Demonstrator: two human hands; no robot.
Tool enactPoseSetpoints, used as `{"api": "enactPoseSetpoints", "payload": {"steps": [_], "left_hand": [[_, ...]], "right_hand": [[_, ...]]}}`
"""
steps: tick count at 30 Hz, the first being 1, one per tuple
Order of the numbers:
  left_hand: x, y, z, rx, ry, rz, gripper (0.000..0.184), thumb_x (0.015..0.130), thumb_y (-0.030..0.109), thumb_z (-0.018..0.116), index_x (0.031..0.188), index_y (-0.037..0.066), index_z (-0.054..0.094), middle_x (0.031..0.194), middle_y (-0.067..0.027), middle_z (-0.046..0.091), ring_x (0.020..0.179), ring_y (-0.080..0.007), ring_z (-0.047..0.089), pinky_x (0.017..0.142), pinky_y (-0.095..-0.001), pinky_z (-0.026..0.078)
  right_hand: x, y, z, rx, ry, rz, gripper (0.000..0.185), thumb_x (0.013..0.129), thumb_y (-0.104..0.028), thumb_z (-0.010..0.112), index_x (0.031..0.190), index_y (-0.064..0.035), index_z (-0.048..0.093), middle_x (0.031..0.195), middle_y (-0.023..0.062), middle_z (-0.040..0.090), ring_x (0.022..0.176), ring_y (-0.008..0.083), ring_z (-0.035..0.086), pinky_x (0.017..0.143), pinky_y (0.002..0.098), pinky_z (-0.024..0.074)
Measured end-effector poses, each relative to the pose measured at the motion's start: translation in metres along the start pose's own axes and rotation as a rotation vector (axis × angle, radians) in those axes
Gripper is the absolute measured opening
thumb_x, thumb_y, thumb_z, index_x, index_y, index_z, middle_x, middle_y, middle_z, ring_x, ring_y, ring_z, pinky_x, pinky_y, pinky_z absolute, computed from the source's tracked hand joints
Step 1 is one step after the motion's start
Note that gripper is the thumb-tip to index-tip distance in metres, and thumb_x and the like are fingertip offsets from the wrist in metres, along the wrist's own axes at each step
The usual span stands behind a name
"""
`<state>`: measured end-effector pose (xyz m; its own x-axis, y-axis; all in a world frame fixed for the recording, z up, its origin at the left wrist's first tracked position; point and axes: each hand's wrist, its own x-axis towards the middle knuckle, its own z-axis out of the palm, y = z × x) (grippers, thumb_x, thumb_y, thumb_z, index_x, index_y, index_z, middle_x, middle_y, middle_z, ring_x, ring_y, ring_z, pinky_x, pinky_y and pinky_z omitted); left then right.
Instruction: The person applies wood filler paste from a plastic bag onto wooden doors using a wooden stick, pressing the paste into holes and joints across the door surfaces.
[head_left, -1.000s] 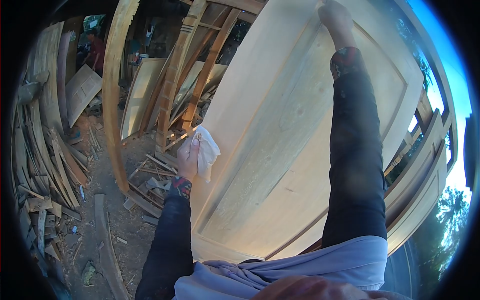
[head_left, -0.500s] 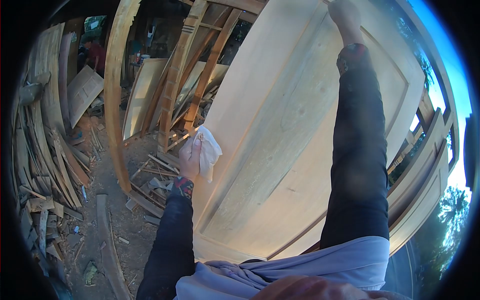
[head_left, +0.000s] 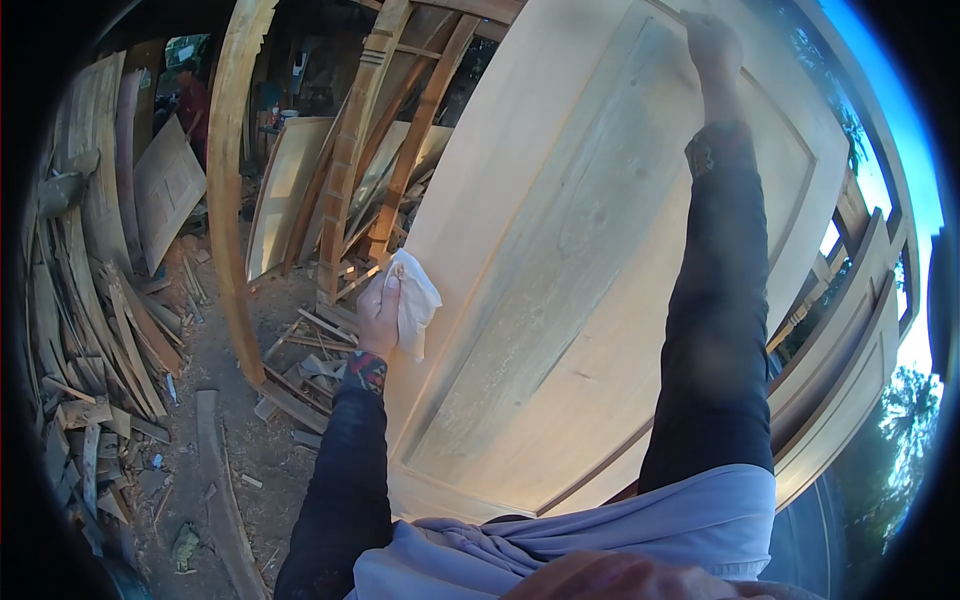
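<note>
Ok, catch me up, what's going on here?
The person's left hand holds a crumpled white cloth or bag at the edge of a large wooden panel. Their right hand is up at the panel's far part; whether it grips anything is unclear. In the background, another person is behind a smaller panel, and scrap wood lies at left.

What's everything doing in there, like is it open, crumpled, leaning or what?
Left hand: closed on the cloth
Cloth: bunched at the top, hanging down
Right hand: raised over the big door, grip unclear
Big door: tilted, bare wood
Small door: leaning
Post: upright, slightly bent-looking
Ground plank: lying down
</note>
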<state>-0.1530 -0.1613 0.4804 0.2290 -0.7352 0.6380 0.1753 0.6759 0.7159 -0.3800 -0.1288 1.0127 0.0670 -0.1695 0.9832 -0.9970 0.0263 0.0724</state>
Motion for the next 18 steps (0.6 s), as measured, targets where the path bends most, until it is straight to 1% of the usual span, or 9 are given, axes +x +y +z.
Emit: {"api": "enactPoseSetpoints", "payload": {"steps": [1, 4, 6, 8, 10, 12, 14, 16, 18], "left_hand": [[0.000, 0.000, 0.001, 0.007, 0.011, 0.011, 0.035, 0.095, 0.024, 0.042, 0.103, -0.005, 0.058, 0.087, -0.0154, 0.062, 0.079, -0.0247, 0.059, 0.073, -0.0322, 0.045], [-0.001, -0.004, 0.002, -0.001, 0.034, 0.012, 0.034, 0.095, 0.024, 0.042, 0.102, -0.005, 0.058, 0.085, -0.0147, 0.062, 0.078, -0.0232, 0.059, 0.072, -0.0318, 0.044], [-0.001, -0.002, 0.003, -0.005, 0.042, 0.010, 0.034, 0.095, 0.024, 0.042, 0.102, -0.005, 0.059, 0.084, -0.0141, 0.062, 0.078, -0.0216, 0.059, 0.072, -0.0315, 0.044], [-0.001, 0.003, 0.003, 0.006, 0.044, 0.018, 0.034, 0.095, 0.024, 0.042, 0.102, -0.005, 0.059, 0.085, -0.0133, 0.062, 0.078, -0.0199, 0.058, 0.073, -0.0312, 0.044], [-0.001, 0.008, 0.005, -0.007, 0.049, 0.035, 0.035, 0.095, 0.024, 0.042, 0.102, -0.005, 0.059, 0.085, -0.0125, 0.062, 0.079, -0.0190, 0.057, 0.074, -0.0307, 0.044], [-0.002, 0.012, 0.007, -0.007, 0.076, 0.044, 0.035, 0.095, 0.024, 0.042, 0.103, -0.005, 0.059, 0.085, -0.0117, 0.062, 0.079, -0.0182, 0.057, 0.074, -0.0304, 0.044], [-0.002, 0.011, 0.007, 0.002, 0.093, 0.043, 0.035, 0.095, 0.024, 0.042, 0.104, -0.005, 0.059, 0.087, -0.0113, 0.062, 0.080, -0.0176, 0.056, 0.074, -0.0302, 0.044], [-0.003, 0.004, 0.005, -0.006, 0.062, 0.005, 0.035, 0.095, 0.025, 0.042, 0.105, -0.004, 0.059, 0.089, -0.0110, 0.063, 0.081, -0.0171, 0.057, 0.075, -0.0299, 0.044], [-0.003, -0.001, 0.003, -0.023, 0.056, -0.016, 0.036, 0.095, 0.025, 0.042, 0.107, -0.004, 0.059, 0.089, -0.0101, 0.063, 0.081, -0.0164, 0.057, 0.075, -0.0292, 0.044]], "right_hand": [[-0.012, 0.001, -0.007, 0.099, -0.003, 0.027, 0.037, 0.079, -0.036, 0.062, 0.086, 0.0006, 0.064, 0.072, 0.0037, 0.061, 0.070, 0.0143, 0.057, 0.067, 0.0284, 0.0444], [-0.083, -0.015, -0.034, 0.410, -0.027, 0.141, 0.043, 0.078, -0.042, 0.064, 0.088, -0.0005, 0.065, 0.076, 0.0047, 0.062, 0.073, 0.0143, 0.057, 0.068, 0.0276, 0.0432], [-0.136, -0.022, -0.048, 0.410, -0.085, 0.097, 0.041, 0.080, -0.039, 0.064, 0.096, -0.0004, 0.066, 0.072, 0.0061, 0.062, 0.066, 0.0122, 0.057, 0.062, 0.0268, 0.0435], [-0.195, -0.022, -0.066, 0.459, -0.193, 0.075, 0.038, 0.081, -0.036, 0.064, 0.094, -0.0003, 0.066, 0.071, 0.0042, 0.060, 0.066, 0.0103, 0.054, 0.063, 0.0249, 0.0423], [-0.250, -0.015, -0.083, 0.587, -0.367, 0.230, 0.035, 0.082, -0.033, 0.064, 0.091, 0.0015, 0.065, 0.069, 0.0018, 0.057, 0.066, 0.0079, 0.050, 0.061, 0.0231, 0.0405], [-0.301, -0.008, -0.101, 0.679, -0.486, 0.474, 0.031, 0.083, -0.029, 0.064, 0.087, 0.0015, 0.065, 0.066, -0.0017, 0.052, 0.059, 0.0042, 0.043, 0.054, 0.0202, 0.0354], [-0.346, 0.010, -0.117, 0.671, -0.539, 0.687, 0.027, 0.085, -0.027, 0.062, 0.085, -0.0001, 0.065, 0.061, -0.0052, 0.046, 0.052, 0.0016, 0.036, 0.046, 0.0182, 0.0276], [-0.387, 0.039, -0.130, 0.570, -0.533, 0.843, 0.026, 0.087, -0.027, 0.060, 0.086, -0.0018, 0.066, 0.057, -0.0070, 0.040, 0.047, 0.0005, 0.030, 0.042, 0.0178, 0.0216], [-0.414, 0.050, -0.141, 0.586, -0.427, 0.899, 0.028, 0.088, -0.029, 0.058, 0.086, -0.0020, 0.067, 0.056, -0.0071, 0.039, 0.047, 0.0007, 0.030, 0.042, 0.0178, 0.0205]]}}
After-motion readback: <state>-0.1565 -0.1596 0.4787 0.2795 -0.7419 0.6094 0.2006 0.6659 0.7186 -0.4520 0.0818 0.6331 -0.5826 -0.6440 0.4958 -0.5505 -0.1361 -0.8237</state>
